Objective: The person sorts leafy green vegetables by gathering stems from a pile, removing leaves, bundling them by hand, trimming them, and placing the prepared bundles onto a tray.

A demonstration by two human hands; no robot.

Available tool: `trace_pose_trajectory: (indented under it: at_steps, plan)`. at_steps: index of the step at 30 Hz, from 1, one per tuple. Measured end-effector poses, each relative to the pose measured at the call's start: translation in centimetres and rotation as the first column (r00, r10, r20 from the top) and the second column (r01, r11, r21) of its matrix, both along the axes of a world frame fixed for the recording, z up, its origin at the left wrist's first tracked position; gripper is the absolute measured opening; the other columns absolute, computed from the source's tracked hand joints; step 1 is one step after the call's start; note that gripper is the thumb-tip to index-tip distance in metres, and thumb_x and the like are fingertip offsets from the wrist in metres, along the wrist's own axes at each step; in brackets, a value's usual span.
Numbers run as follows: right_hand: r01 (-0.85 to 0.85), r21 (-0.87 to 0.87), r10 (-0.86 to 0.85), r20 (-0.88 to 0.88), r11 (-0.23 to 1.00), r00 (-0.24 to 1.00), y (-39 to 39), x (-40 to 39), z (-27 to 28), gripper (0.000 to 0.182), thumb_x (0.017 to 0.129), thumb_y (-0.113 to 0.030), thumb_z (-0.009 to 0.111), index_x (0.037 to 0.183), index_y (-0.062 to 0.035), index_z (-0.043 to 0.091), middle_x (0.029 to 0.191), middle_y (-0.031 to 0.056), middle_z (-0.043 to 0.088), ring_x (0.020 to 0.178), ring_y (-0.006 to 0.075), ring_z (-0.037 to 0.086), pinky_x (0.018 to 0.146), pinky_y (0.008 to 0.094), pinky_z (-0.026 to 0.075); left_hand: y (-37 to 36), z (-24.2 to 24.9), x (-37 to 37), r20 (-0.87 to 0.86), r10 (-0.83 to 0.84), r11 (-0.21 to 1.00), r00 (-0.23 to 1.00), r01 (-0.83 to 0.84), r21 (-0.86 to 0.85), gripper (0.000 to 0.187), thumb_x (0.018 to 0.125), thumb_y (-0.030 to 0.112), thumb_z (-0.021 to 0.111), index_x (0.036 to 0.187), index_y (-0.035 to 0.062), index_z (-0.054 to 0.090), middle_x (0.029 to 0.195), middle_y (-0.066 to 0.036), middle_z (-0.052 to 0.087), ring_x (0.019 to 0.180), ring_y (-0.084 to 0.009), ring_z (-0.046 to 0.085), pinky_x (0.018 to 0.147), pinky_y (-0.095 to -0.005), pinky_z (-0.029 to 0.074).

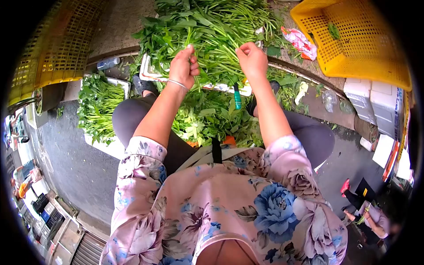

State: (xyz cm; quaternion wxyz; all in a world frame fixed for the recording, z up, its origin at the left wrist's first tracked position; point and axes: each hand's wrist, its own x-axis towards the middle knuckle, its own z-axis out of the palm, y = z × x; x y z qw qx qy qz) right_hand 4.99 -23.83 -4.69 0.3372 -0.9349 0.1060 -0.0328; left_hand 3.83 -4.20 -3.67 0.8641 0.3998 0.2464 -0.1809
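A large heap of leafy greens with long thin stems point(212, 26), looking like water spinach, lies before me in and around a white foam box point(148, 66). My left hand point(183, 67) is closed above the heap's near left part, a stem of greens rising from its thumb and finger. My right hand point(253, 61) pinches at the stems on the heap's right side; its fingertips partly hide what they grip. A tool with a green handle point(237, 96) hangs at the box's near edge, below and left of my right hand. More loose leaves point(212, 117) lie between my knees.
Left of my knee, another white foam tray point(126, 86) holds bundled greens point(102, 106). Yellow plastic crates point(353, 39) stand at both sides. A plastic bottle point(108, 63), a pink-and-white bag point(300, 43) and white foam boxes point(375, 104) are around. Another person point(373, 221) sits at lower right.
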Motion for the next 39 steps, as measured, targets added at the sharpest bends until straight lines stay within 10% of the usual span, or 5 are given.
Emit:
trace_pose_trajectory:
  at_steps: [19, 24, 27, 30, 39]
  plan:
    - [-0.36, -0.126, 0.36, 0.603, 0.924, 0.712, 6.7, -10.0, 3.9, 0.012, 0.063, -0.009, 0.066, 0.065, -0.0101, 0.054, 0.068, 0.0026, 0.054, 0.054, 0.019, 0.053, 0.049, 0.0302, 0.043, -1.5, -1.3, -0.1, -0.062, -0.103, 0.948, 0.993, 0.117, 0.297, 0.014, 0.087, 0.019, 0.049, 0.088, 0.0045, 0.051, 0.08, -0.006, 0.061, 0.062, -0.0124, 0.058, 0.04, -0.0228, 0.031]
    - [-0.15, 0.468, 0.066, 0.19, 0.871, 0.98, 5.0, -11.5, 1.6, 0.034, 0.083, -0.03, 0.054, 0.062, -0.0037, 0.047, 0.05, 0.01, 0.045, 0.044, 0.0231, 0.049, 0.043, 0.0332, 0.039, -0.8, -1.0, -0.1, -0.063, -0.217, 0.929, 0.974, 0.226, 0.292, 0.015, 0.089, 0.014, 0.041, 0.098, 0.0027, 0.044, 0.088, -0.011, 0.061, 0.071, -0.0166, 0.062, 0.041, -0.0235, 0.032]
    - [-0.075, 0.362, 0.019, 0.156, 0.929, 0.988, 4.3, -7.6, -0.1, 0.028, 0.083, -0.027, 0.055, 0.075, -0.0005, 0.058, 0.059, 0.0082, 0.055, 0.048, 0.0169, 0.053, 0.047, 0.0278, 0.042, -0.3, -1.4, -0.4, -0.039, -0.216, 0.933, 0.976, 0.218, 0.287, 0.015, 0.089, 0.013, 0.039, 0.099, 0.0019, 0.044, 0.089, -0.011, 0.06, 0.071, -0.0172, 0.062, 0.042, -0.0236, 0.033]
    - [0.121, 0.749, 0.02, -0.177, 0.652, 0.984, 5.5, -5.1, -2.6, 0.021, 0.078, -0.018, 0.061, 0.085, 0.0008, 0.061, 0.065, 0.0043, 0.061, 0.055, 0.0101, 0.055, 0.052, 0.025, 0.045, -0.2, -1.4, -0.5, -0.06, -0.245, 0.928, 0.968, 0.251, 0.276, 0.021, 0.091, 0.015, 0.035, 0.101, 0.0016, 0.046, 0.093, -0.011, 0.06, 0.072, -0.0158, 0.06, 0.045, -0.0242, 0.035]
    - [-0.084, 0.342, 0.055, 0.096, 0.936, 0.994, 6.4, -6.6, 0.8, 0.019, 0.075, -0.02, 0.061, 0.082, -0.0033, 0.062, 0.076, 0.0086, 0.061, 0.069, 0.0235, 0.06, 0.063, 0.0322, 0.047, -0.4, -1.4, -0.9, -0.07, -0.217, 0.918, 0.974, 0.228, 0.325, 0.038, 0.077, 0.03, 0.063, 0.097, 0.0024, 0.047, 0.078, -0.005, 0.058, 0.066, -0.0172, 0.052, 0.054, -0.0361, 0.048]
